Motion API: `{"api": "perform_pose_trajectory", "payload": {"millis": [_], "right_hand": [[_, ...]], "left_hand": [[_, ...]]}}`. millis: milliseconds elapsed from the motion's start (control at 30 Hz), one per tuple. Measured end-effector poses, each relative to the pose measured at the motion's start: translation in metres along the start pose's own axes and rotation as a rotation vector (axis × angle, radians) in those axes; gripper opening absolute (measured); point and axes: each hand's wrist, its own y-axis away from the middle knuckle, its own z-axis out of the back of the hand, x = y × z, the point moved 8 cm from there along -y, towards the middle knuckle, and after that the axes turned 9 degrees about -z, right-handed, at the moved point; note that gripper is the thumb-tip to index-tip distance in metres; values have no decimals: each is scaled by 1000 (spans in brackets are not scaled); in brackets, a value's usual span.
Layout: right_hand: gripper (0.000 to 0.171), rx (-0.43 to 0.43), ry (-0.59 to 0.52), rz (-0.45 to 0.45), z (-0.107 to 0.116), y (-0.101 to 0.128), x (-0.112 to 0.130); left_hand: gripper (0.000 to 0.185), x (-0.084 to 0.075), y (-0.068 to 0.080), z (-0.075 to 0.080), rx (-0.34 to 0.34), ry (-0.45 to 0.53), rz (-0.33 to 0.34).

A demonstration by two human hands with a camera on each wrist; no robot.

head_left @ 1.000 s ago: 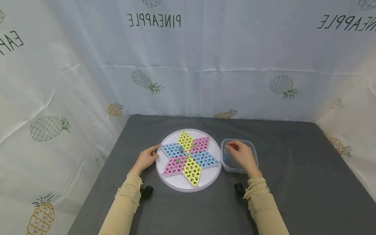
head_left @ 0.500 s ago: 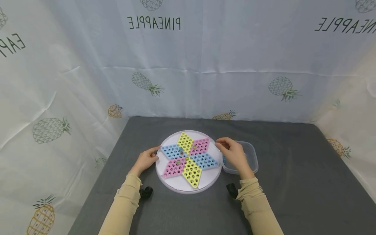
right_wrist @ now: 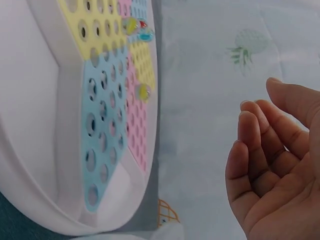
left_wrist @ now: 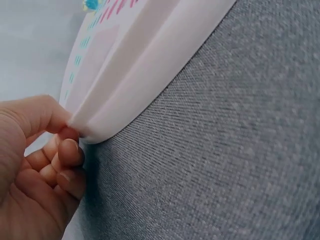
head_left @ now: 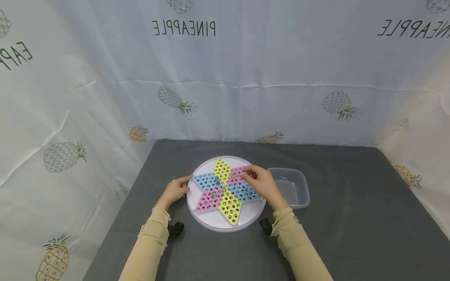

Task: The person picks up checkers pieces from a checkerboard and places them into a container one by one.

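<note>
The left hand pinches the edge of the round, white plastic board. The right hand is up over the board's right side, fingers loose and softly bent, thumb apart. The board sits on the dark grey cloth. Its pink, yellow and blue star has holes and a few shiny, see-through marbles.

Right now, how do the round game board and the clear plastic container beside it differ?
The game board is round and white with a coloured star; the container is see-through and four-sided with rounded corners. The game board looks wider than the container. The left hand holds the game board at its edge; neither hand grips the container. Both rest on the grey table.
</note>
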Motion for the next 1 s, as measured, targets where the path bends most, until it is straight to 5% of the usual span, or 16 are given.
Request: {"api": "perform_pose_trajectory", "payload": {"millis": [333, 1000], "right_hand": [[24, 104, 58, -29, -41, -8, -2], [20, 234, 77, -68, -88, -11, -12]], "left_hand": [[53, -4, -1, 0, -25, 2, 0], [55, -2, 2, 2, 6, 22, 0]]}}
